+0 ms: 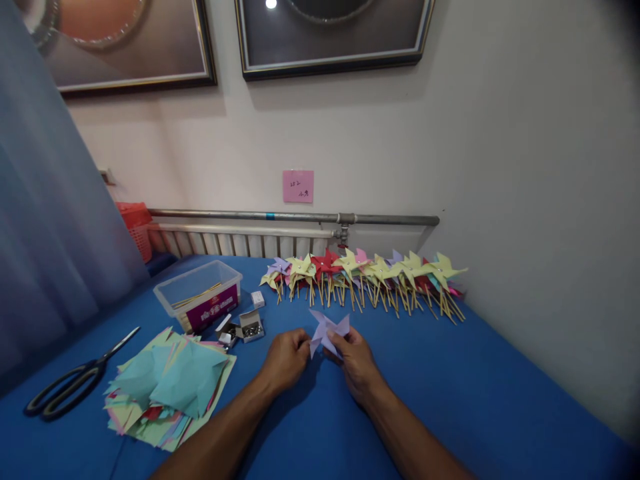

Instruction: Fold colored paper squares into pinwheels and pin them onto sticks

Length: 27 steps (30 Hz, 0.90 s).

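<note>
While a note (pixel 299 187) reads "252", right fingers (pixel 341 343) pinch a pinwheel (pixel 324 327), left fingers (pixel 301 337) together.

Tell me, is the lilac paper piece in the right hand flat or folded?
Folded: the lilac paper piece forms a pinwheel, its pointed blades spreading from the middle, pinched by the right hand.

Bare left forearm (pixel 225 427) and right forearm (pixel 407 430) converge toward far edge of table (pixel 500 400). Hands near each other, well short of that edge, apart from right edge. Left hand (pixel 286 360): back upward, fingers curled, thumb by forefinger. Right hand (pixel 356 357): thumb extended leftward on top, fingers bent beneath, pinching. Wrists nearly straight.
</note>
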Tool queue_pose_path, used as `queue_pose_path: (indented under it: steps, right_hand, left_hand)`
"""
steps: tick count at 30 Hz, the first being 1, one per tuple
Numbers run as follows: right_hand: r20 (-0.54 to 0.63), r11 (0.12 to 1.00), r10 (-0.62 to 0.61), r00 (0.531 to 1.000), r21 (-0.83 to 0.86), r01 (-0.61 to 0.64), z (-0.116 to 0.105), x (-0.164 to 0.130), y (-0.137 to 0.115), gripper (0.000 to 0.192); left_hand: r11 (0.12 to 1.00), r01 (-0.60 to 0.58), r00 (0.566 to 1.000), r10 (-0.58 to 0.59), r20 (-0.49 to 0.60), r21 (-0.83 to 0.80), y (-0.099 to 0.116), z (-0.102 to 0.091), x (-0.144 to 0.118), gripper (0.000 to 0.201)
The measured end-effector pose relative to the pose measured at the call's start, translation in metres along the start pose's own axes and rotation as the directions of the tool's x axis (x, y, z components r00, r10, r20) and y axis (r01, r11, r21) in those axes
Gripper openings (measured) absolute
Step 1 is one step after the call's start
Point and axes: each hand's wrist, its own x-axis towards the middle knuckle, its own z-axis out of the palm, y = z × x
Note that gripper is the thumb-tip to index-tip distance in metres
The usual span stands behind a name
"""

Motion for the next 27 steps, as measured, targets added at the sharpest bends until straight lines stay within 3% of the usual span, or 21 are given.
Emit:
queue_pose_path:
  steps: [10, 17, 27]
  right_hand:
    - [-0.011, 1.000, 0.012, 1.000, 0.002, -0.012, 0.0001, 0.0004, -0.0002, 0.031]
    - [-0.007, 1.000, 0.008, 1.000, 0.003, -0.008, -0.0007, 0.0017, 0.0018, 0.032]
    - [-0.008, 1.000, 0.006, 1.000, -0.003, -0.006, -0.0004, 0.0003, 0.0007, 0.030]
  left_hand:
    - [1.000, -0.005, 0.999, 0.005, 0.035, 0.025, -0.0002, 0.0012, -0.0009, 0.022]
    - [1.000, -0.003, 1.000, 0.003, -0.011, 0.018, 0.0006, 0.0006, -0.0003, 0.022]
    - [1.000, -0.011, 0.999, 0.011, 0.037, 0.003, 0.0020, -0.0005, -0.0013, 0.024]
